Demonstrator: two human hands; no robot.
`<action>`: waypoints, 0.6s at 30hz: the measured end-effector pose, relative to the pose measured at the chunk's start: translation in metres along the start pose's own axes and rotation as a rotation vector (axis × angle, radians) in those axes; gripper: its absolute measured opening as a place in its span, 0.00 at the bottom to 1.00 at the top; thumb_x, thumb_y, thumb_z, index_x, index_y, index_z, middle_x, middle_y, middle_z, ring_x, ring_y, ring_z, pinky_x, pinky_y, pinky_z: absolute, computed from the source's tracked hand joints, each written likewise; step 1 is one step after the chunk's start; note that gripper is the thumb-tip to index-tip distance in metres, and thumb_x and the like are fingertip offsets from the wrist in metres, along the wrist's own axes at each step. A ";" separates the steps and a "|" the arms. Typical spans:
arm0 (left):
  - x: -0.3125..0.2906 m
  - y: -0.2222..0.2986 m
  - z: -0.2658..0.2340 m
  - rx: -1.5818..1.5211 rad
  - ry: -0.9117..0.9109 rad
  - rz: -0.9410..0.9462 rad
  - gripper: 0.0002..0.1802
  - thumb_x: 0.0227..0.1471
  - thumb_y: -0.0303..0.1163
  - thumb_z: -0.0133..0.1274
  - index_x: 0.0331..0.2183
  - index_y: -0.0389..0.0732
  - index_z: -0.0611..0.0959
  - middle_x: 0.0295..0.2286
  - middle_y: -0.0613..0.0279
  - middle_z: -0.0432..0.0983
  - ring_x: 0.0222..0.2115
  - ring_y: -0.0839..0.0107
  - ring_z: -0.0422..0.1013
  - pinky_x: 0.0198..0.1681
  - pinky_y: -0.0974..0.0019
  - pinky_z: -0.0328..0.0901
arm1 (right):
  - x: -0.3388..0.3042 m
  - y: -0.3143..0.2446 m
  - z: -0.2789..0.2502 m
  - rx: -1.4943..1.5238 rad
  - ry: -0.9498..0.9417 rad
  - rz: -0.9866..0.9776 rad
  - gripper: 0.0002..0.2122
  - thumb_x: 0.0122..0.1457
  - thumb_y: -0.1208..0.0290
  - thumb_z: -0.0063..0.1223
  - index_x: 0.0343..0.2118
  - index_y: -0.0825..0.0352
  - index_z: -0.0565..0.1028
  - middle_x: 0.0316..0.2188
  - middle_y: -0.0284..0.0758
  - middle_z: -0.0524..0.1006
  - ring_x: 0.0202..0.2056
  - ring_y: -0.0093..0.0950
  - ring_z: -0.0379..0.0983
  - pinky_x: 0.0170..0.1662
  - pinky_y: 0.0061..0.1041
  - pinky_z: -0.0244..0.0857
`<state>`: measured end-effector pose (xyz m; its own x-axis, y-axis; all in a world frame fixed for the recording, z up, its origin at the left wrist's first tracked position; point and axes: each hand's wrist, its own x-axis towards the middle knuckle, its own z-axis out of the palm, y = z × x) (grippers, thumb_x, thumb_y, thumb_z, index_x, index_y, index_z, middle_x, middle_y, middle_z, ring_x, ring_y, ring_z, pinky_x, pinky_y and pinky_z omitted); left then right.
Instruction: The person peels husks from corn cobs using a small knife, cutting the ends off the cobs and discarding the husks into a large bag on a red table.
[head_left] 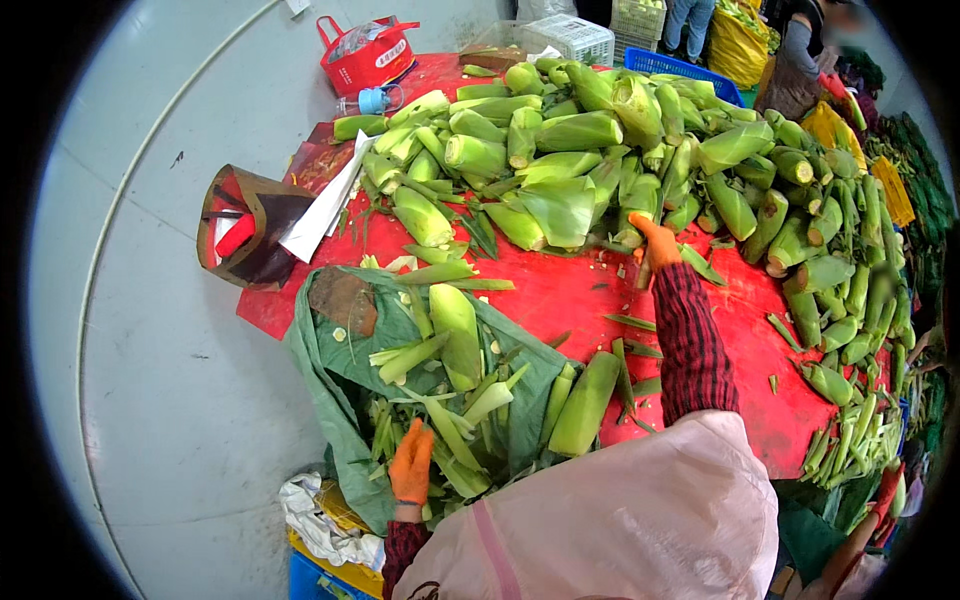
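Though I cannot tell whether the right hand [657, 243] or left hand [411, 465] has its fingers closed, the green ear [641, 196] beside the former looks firm and weighty, best held mid-length.

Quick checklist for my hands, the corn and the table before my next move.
1. Gloves: ok, orange on both the right hand and left hand.
2. Right hand at the corn pile: ok, its fingers are at the near edge.
3. Brown object below the right hand: cannot tell whether it is held.
4. Left hand's grip: cannot tell; it is among husk pieces on the green cloth.
5. Red tabletop free of scraps: not ok, husk strips lie on it.
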<state>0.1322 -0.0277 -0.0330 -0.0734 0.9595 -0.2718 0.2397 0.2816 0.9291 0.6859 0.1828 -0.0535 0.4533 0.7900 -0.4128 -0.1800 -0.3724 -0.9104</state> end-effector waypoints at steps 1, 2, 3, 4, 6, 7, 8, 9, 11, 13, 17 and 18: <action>0.008 0.009 0.004 0.018 -0.023 0.049 0.26 0.59 0.30 0.51 0.56 0.32 0.70 0.46 0.57 0.76 0.43 0.74 0.71 0.49 0.70 0.65 | -0.023 0.002 0.004 0.160 -0.054 -0.114 0.21 0.51 0.48 0.58 0.29 0.67 0.78 0.16 0.34 0.74 0.11 0.25 0.64 0.15 0.24 0.55; 0.015 0.016 0.008 0.098 -0.047 0.133 0.27 0.57 0.31 0.52 0.56 0.33 0.69 0.46 0.55 0.76 0.44 0.71 0.72 0.50 0.68 0.64 | -0.064 -0.015 0.007 0.068 -0.107 -0.084 0.21 0.53 0.49 0.56 0.29 0.68 0.78 0.15 0.32 0.74 0.10 0.24 0.64 0.15 0.24 0.56; 0.024 0.031 0.012 0.182 -0.075 0.223 0.28 0.56 0.31 0.53 0.57 0.33 0.69 0.46 0.53 0.76 0.45 0.68 0.72 0.51 0.66 0.64 | -0.093 -0.018 0.014 0.102 -0.244 -0.052 0.20 0.53 0.50 0.55 0.29 0.67 0.78 0.15 0.31 0.73 0.10 0.23 0.63 0.14 0.22 0.57; 0.036 0.050 0.020 0.308 -0.083 0.409 0.29 0.54 0.31 0.55 0.57 0.35 0.69 0.46 0.51 0.75 0.46 0.62 0.72 0.51 0.64 0.64 | -0.124 -0.023 0.023 0.070 -0.304 -0.040 0.20 0.54 0.50 0.54 0.26 0.67 0.77 0.13 0.31 0.72 0.10 0.23 0.64 0.14 0.20 0.58; 0.048 0.116 0.047 0.487 -0.138 0.713 0.35 0.48 0.35 0.58 0.58 0.40 0.68 0.51 0.49 0.70 0.52 0.54 0.66 0.56 0.56 0.59 | -0.184 -0.035 0.041 -0.091 -0.466 0.059 0.20 0.54 0.50 0.53 0.23 0.67 0.76 0.10 0.31 0.70 0.07 0.24 0.63 0.10 0.22 0.56; 0.045 0.143 0.057 0.658 -0.138 0.874 0.38 0.47 0.38 0.59 0.59 0.41 0.67 0.54 0.50 0.67 0.55 0.57 0.63 0.58 0.55 0.56 | -0.207 -0.031 0.055 -0.109 -0.537 0.067 0.21 0.54 0.50 0.53 0.21 0.67 0.75 0.09 0.32 0.69 0.05 0.25 0.61 0.08 0.24 0.54; 0.040 0.168 0.065 0.833 -0.132 1.040 0.40 0.46 0.41 0.59 0.60 0.42 0.67 0.56 0.52 0.65 0.57 0.61 0.60 0.60 0.54 0.53 | -0.229 -0.032 0.070 -0.126 -0.612 0.065 0.22 0.55 0.50 0.52 0.19 0.68 0.74 0.08 0.32 0.68 0.04 0.26 0.60 0.06 0.26 0.52; 0.035 0.185 0.073 0.907 -0.157 1.102 0.42 0.44 0.43 0.61 0.60 0.44 0.67 0.58 0.56 0.63 0.59 0.60 0.59 0.62 0.53 0.50 | -0.260 -0.038 0.086 -0.160 -0.656 0.153 0.23 0.55 0.49 0.52 0.18 0.69 0.74 0.07 0.31 0.67 0.01 0.27 0.57 0.03 0.28 0.48; 0.028 0.192 0.065 0.957 -0.264 1.132 0.45 0.42 0.46 0.63 0.60 0.44 0.66 0.58 0.58 0.63 0.59 0.59 0.59 0.63 0.52 0.49 | -0.287 -0.028 0.114 -0.189 -0.774 0.077 0.25 0.57 0.47 0.50 0.20 0.69 0.74 0.07 0.30 0.67 0.06 0.23 0.62 0.08 0.24 0.53; 0.026 0.179 0.043 0.913 -0.395 1.056 0.46 0.41 0.46 0.65 0.60 0.43 0.66 0.56 0.56 0.65 0.57 0.57 0.62 0.61 0.54 0.53 | -0.299 0.005 0.147 -0.047 -0.768 -0.025 0.25 0.61 0.47 0.46 0.25 0.69 0.76 0.14 0.31 0.72 0.11 0.20 0.67 0.13 0.20 0.55; 0.023 0.103 -0.009 0.107 -0.214 0.680 0.51 0.39 0.43 0.71 0.60 0.37 0.65 0.47 0.57 0.73 0.46 0.70 0.70 0.51 0.67 0.64 | -0.351 0.013 0.179 0.068 -0.599 -0.171 0.23 0.63 0.51 0.46 0.37 0.72 0.77 0.30 0.36 0.80 0.16 0.18 0.69 0.16 0.16 0.58; 0.015 0.095 -0.015 0.057 -0.183 0.651 0.50 0.39 0.42 0.71 0.60 0.37 0.65 0.46 0.58 0.73 0.46 0.72 0.70 0.51 0.68 0.64 | -0.363 0.014 0.185 0.056 -0.621 -0.178 0.22 0.62 0.52 0.48 0.37 0.72 0.77 0.30 0.37 0.80 0.16 0.18 0.70 0.16 0.16 0.59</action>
<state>0.1396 0.0133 0.0547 0.2673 0.9172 0.2954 0.2306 -0.3585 0.9046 0.3574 -0.0191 0.0785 -0.1060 0.9783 -0.1783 -0.2019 -0.1967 -0.9594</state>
